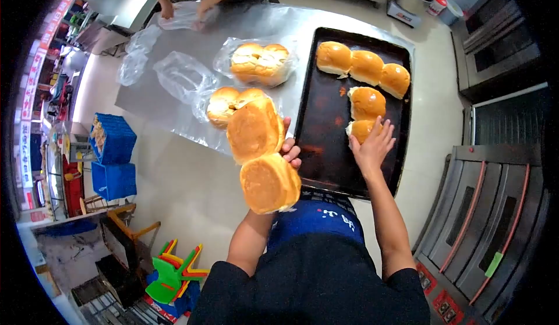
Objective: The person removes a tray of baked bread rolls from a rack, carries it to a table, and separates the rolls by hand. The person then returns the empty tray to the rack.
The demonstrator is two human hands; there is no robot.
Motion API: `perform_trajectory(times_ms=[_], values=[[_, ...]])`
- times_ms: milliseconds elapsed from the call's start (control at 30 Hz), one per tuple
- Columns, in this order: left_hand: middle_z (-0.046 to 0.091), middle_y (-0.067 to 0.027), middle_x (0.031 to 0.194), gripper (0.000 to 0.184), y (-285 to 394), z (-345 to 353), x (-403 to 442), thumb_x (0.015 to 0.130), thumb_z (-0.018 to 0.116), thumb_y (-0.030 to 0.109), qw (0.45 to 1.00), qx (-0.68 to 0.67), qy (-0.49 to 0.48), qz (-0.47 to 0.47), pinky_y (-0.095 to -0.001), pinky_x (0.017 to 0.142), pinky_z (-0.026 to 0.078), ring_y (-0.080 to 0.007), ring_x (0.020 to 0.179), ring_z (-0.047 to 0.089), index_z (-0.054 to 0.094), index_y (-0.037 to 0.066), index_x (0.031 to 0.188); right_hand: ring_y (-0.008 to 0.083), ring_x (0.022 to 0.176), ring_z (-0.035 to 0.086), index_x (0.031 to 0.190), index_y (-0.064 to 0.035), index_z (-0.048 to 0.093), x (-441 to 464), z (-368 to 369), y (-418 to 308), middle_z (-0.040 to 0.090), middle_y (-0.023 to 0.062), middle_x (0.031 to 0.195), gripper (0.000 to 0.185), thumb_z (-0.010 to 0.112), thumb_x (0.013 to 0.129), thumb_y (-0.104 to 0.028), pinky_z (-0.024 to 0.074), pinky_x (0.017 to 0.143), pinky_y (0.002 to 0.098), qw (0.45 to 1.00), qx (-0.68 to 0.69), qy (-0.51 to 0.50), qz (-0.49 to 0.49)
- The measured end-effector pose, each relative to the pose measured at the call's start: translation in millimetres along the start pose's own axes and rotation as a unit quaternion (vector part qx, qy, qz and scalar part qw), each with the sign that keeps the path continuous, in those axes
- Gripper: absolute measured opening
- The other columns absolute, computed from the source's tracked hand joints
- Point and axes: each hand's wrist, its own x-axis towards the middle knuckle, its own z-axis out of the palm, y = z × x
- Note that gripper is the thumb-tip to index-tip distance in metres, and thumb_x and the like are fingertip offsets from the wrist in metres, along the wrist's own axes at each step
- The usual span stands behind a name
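Landmark: dark baking tray (320,121), lying on a metal table (250,22).

Left hand (289,144): up at the tray's left edge, clasping a bread stack (259,153). Fingers curl in around the stack's right side; palm and thumb hidden behind the bread. Forearm runs up from below, bent at the elbow. Stack is tilted up, flat brown faces toward the camera, two joined lobes one above the other, pale layer edges on the lower lobe's right side. It hangs just left of the tray's near half.

Right hand (372,141): over the right part of the tray, palm down, fingers spread and pointing to the far side, arm reaching well forward. It lies over the nearest bun (358,129) on the tray, fingers apparently touching it; can't tell if there is any grip. That bun joins another bun (367,102) just beyond it. Farther up the tray, a row of three buns (366,67) slants across the far end.

Left of tray: bagged buns (259,64) in clear plastic; more buns (224,105) nearer, partly covered by the held stack; a loose clear bag (183,77) farther left. Beyond the tray, far left, a co-worker's hands (202,21) at another plastic bag (183,16). Right of tray, well apart: oven doors (454,220).
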Motion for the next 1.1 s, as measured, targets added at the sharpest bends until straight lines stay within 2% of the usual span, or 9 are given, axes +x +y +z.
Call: perform_trajectory(times_ms=[133, 200, 233, 500, 567, 800, 900, 933, 1100], values=[[0.062, -0.0173, 0.116, 0.078, -3, 9, 1, 0.100, 0.066, 0.041, 0.994, 0.098, 0.026, 0.033, -0.0477, 0.097, 0.055, -0.0290, 0.101, 0.063, 0.032, 0.005, 0.160, 0.0461, 0.139, 0.045, 0.145, 0.0013, 0.050, 7, -31, -13, 0.049, 0.0305, 0.147, 0.071, 0.079, 0.088, -0.029, 0.0343, 0.115, 0.0584, 0.989, 0.070, 0.104, -0.075], [0.064, -0.0214, 0.127, 0.070, -1, 1, -11, 0.101, 0.062, 0.045, 0.984, 0.135, 0.115, 0.030, -0.0512, 0.097, 0.058, -0.0337, 0.114, 0.067, 0.042, 0.001, 0.152, 0.0348, 0.108, 0.067, 0.115, -0.0007, 0.069, 6, -69, -30, 0.070, 0.0190, 0.117, 0.030, 0.077, 0.090, -0.016, 0.0522, 0.092, 0.0439, 0.943, 0.294, -0.007, -0.155], [0.064, -0.0214, 0.127, 0.070, 1, -4, -12, 0.101, 0.062, 0.045, 0.984, 0.133, 0.115, 0.029, -0.0512, 0.097, 0.058, -0.0337, 0.114, 0.067, 0.042, 0.001, 0.152, 0.0276, 0.081, 0.071, 0.090, -0.0005, 0.071, 3, -93, -52, 0.074, 0.0119, 0.091, 0.004, 0.074, 0.089, -0.003, 0.0552, 0.071, 0.0355, 0.902, 0.366, 0.055, -0.221], [0.062, -0.0198, 0.136, 0.072, 9, -32, -13, 0.101, 0.055, 0.054, 0.910, 0.296, 0.258, 0.129, -0.0468, 0.098, 0.058, -0.0319, 0.116, 0.068, 0.044, 0.004, 0.151, 0.0262, 0.072, 0.070, 0.085, -0.0047, 0.071, -17, -136, -93, 0.072, 0.0085, 0.085, 0.012, 0.080, 0.079, -0.003, 0.0567, 0.061, 0.0358, 0.847, 0.342, 0.016, -0.406], [0.064, -0.0188, 0.128, 0.076, 5, -26, -1, 0.100, 0.058, 0.055, 0.902, 0.302, 0.256, 0.172, -0.0474, 0.095, 0.058, -0.0309, 0.108, 0.068, 0.041, 0.004, 0.153, 0.0260, 0.070, 0.069, 0.082, -0.0055, 0.069, -18, -129, -92, 0.071, 0.0085, 0.083, 0.012, 0.081, 0.078, -0.003, 0.0562, 0.061, 0.0359, 0.881, 0.268, 0.064, -0.385], [0.063, -0.0157, 0.111, 0.080, -14, 17, 22, 0.098, 0.062, 0.054, 0.983, 0.155, 0.098, 0.016, -0.0457, 0.089, 0.055, -0.0273, 0.094, 0.064, 0.036, 0.005, 0.156, 0.0324, 0.081, 0.068, 0.095, -0.0027, 0.068, 3, -122, -56, 0.069, 0.0128, 0.090, 0.013, 0.075, 0.084, -0.002, 0.0557, 0.073, 0.0395, 0.934, 0.298, 0.104, -0.168], [0.059, -0.0132, 0.102, 0.083, -6, 18, 17, 0.097, 0.064, 0.053, 0.993, 0.105, 0.055, -0.016, -0.0431, 0.084, 0.052, -0.0247, 0.086, 0.059, 0.034, 0.006, 0.158, 0.0401, 0.116, 0.059, 0.129, 0.0003, 0.060, 19, -97, -27, 0.061, 0.0230, 0.125, 0.040, 0.069, 0.091, -0.008, 0.0478, 0.100, 0.0464, 0.960, 0.231, 0.119, -0.102], [0.055, -0.0111, 0.094, 0.085, -4, 15, 14, 0.097, 0.066, 0.052, 0.997, 0.058, 0.025, -0.042, -0.0408, 0.080, 0.050, -0.0225, 0.080, 0.055, 0.032, 0.006, 0.159, 0.0458, 0.138, 0.043, 0.149, 0.0001, 0.044, 20, -77, -12, 0.047, 0.0283, 0.147, 0.072, 0.075, 0.091, -0.027, 0.0339, 0.115, 0.0537, 0.982, 0.170, 0.057, -0.060], [0.054, -0.0119, 0.091, 0.085, -7, 10, 13, 0.099, 0.061, 0.055, 0.998, 0.045, 0.020, -0.045, -0.0428, 0.080, 0.052, -0.0233, 0.078, 0.057, 0.032, 0.003, 0.159, 0.0485, 0.150, 0.029, 0.162, -0.0035, 0.023, 11, -8, -5, 0.029, 0.0307, 0.162, 0.116, 0.087, 0.076, -0.049, 0.0256, 0.120, 0.0624, 0.998, -0.006, -0.058, -0.007]])
